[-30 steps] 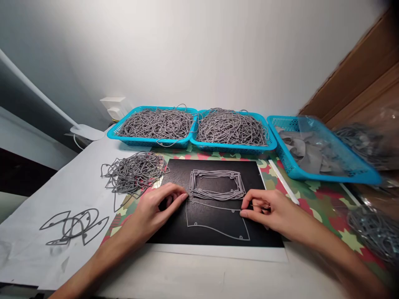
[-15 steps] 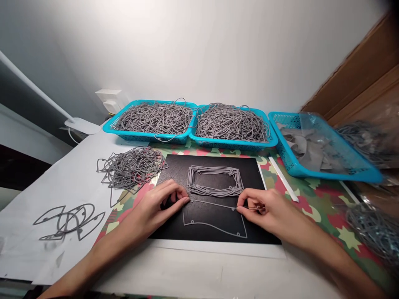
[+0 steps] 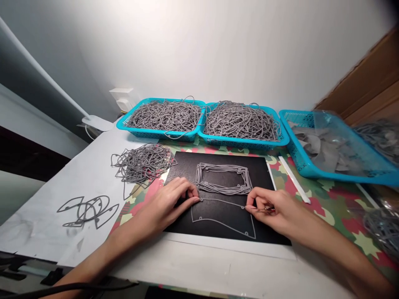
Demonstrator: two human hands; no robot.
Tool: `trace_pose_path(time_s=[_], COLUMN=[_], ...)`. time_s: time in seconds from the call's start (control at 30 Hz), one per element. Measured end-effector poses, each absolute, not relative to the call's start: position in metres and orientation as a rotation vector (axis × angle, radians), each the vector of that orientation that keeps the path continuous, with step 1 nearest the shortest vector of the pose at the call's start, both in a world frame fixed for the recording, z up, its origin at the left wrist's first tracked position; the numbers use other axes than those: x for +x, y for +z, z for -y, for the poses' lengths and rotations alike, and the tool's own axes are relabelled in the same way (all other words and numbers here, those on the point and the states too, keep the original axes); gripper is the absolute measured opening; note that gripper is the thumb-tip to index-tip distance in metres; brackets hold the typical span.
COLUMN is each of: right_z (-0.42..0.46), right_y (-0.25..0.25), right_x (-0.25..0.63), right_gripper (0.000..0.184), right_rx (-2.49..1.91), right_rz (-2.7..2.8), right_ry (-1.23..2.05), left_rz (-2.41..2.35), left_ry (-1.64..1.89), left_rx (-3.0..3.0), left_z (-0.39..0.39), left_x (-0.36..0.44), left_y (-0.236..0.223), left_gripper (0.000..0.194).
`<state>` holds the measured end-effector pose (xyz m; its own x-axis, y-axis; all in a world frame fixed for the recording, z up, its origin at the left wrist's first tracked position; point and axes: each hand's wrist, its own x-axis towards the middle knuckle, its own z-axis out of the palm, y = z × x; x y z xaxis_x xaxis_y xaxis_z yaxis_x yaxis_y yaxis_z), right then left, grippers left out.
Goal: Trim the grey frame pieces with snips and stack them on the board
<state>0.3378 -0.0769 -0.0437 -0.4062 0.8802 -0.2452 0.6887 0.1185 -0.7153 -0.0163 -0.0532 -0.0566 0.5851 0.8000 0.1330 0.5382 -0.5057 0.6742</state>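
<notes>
A thin grey rubber frame [image 3: 218, 222] lies flat on a black mat [image 3: 268, 232]. My left hand [image 3: 170, 205] pinches its upper left corner with curled fingers. My right hand [image 3: 274, 209] holds a thin pointed tool [image 3: 263, 210] at the frame's upper right corner. Just behind the frame sits a neat stack of the same grey frames [image 3: 223, 184], apart from both hands.
Two blue baskets [image 3: 162, 133] [image 3: 243, 143] full of tangled grey frames stand at the back, a third blue basket [image 3: 339, 174] with grey scraps at right. A loose heap of frames [image 3: 141, 162] and a few grey offcuts [image 3: 89, 209] lie at left. A white strip [image 3: 294, 179] lies beside the mat.
The view has shifted, so everything sits a little further right in the picture. Both hands stay at the frame's upper corners, with the right hand's tool closer to the corner.
</notes>
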Motion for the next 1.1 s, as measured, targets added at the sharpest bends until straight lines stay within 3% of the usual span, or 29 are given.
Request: trace_pose_path(time_s=[0.47, 0.67, 0.9, 1.1], right_z=[0.0762, 0.0767, 0.076, 0.0768], right_y=[-0.0423, -0.0408, -0.0406, -0.0426], right_x=[0.3374, 0.3381, 0.3377, 0.3402], right_gripper=[0.008, 0.008, 0.007, 0.009], right_rx=[-1.553, -1.558, -1.558, -1.556], right_rz=[2.135, 2.15, 2.146, 2.158], right_ry=[1.2, 1.196, 1.193, 1.178], left_rz=[-1.054, -0.873, -0.923, -1.003], left_ry=[0.614, 0.664, 0.614, 0.56], left_rx=[2.288, 2.413, 2.323, 2.183], left_z=[0.0599, 0.0581, 0.0595, 0.0615], left_x=[-0.0191, -0.0199, -0.016, -0.0138], left_y=[-0.0619, -0.0634, -0.0574, -0.0537], left_gripper=[0.008, 0.033, 0.018, 0.02])
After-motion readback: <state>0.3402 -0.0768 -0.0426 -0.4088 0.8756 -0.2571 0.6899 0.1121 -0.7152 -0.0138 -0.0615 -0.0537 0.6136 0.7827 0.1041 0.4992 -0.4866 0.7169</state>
